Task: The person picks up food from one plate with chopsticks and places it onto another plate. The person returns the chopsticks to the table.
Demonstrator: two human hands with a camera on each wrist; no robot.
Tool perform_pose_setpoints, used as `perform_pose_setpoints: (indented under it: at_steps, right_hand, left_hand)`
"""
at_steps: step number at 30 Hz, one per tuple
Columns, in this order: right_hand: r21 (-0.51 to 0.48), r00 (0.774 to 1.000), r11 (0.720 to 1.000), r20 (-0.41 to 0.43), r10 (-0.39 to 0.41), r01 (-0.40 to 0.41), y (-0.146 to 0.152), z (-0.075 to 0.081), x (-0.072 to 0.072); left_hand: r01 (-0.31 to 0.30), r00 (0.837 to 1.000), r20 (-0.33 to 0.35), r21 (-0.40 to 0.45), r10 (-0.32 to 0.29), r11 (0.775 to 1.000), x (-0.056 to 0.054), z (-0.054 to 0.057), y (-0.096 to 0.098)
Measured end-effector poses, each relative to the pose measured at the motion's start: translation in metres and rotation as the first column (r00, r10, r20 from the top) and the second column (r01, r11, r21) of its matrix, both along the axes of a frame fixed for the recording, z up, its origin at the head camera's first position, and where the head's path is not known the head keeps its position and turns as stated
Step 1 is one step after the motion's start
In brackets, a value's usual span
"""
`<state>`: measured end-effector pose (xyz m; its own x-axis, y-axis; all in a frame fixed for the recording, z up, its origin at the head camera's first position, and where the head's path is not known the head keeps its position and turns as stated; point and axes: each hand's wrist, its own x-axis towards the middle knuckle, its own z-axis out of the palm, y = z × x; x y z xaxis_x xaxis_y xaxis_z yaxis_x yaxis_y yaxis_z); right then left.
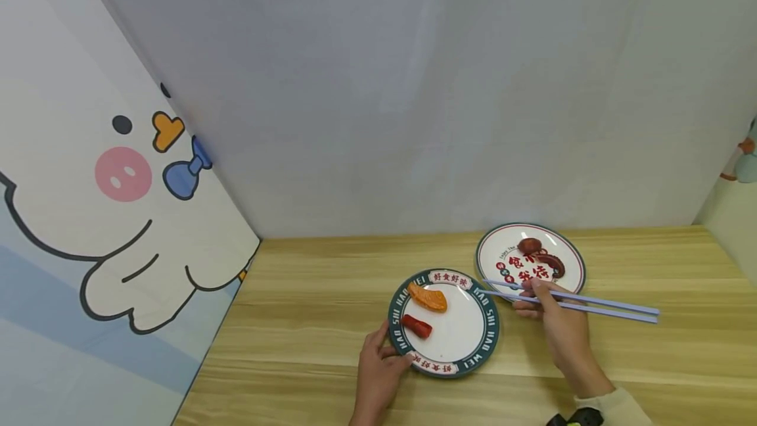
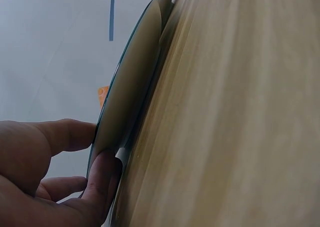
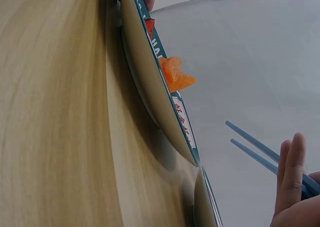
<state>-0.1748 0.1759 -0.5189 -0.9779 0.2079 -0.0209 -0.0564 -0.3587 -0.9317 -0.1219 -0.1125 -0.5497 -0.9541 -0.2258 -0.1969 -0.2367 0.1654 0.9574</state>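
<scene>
Nearest me, at the table's front edge, are two hands, one cream sleeve [image 1: 615,406] and one black watch [image 1: 585,415] on the right arm. The left hand [image 1: 381,373] pinches the rim of the nearer of two plates, fingers at the edge and one tucked beneath. The right hand [image 1: 558,327] grips one pair of chopsticks [image 1: 615,304], two slim, straight, smooth sticks in pale lavender. Their tips are parted by a narrow gap, over the spot where the two rims come close; I can't tell whether the rims touch.

That nearer green-rimmed plate [image 1: 489,327] is round, glossy and white inside, with lettering around its broad band. It carries two food pieces, both towards the left: one curved orange slice [image 1: 428,298] with lighter markings, and one stubby red piece [image 1: 416,327] in front of it.

Beyond, to the right, is the white plate with red characters [image 1: 491,260], shiny under a thin dark edge. It bears two brown pieces: one rounded lump [image 1: 529,246] and one curled tentacle-like piece [image 1: 552,265] just beside it.

Both plates are at the wood-grained tabletop [image 1: 296,334]. Behind hangs one plain greyish-white cloth [image 1: 414,97], and to the left a cartoon-printed panel [image 1: 59,84].
</scene>
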Motion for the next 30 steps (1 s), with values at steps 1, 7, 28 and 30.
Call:
perform_pose_setpoints:
  at_steps: [1,7,28,30]
  right_hand:
    - [0.002,1.000,1.000,0.004,0.001,-0.001,-0.001,0.000,0.000]
    - [0.005,1.000,1.000,0.020,-0.009,0.009,-0.006,0.000,0.003]
    - [0.035,0.997,0.999,0.065,0.034,-0.037,-0.018,0.000,0.007]
    - [0.039,0.997,0.998,0.072,0.037,-0.040,-0.020,0.000,0.007]
  left_hand:
    - [0.002,1.000,-0.005,0.006,-0.002,1.000,0.000,0.000,0.000]
    - [0.011,1.000,-0.023,0.015,-0.011,1.000,0.001,0.001,0.000]
    - [0.010,0.999,-0.031,0.004,-0.009,1.000,0.001,-0.002,-0.002]
    - [0.009,0.999,-0.033,0.008,-0.009,1.000,0.000,-0.002,-0.002]
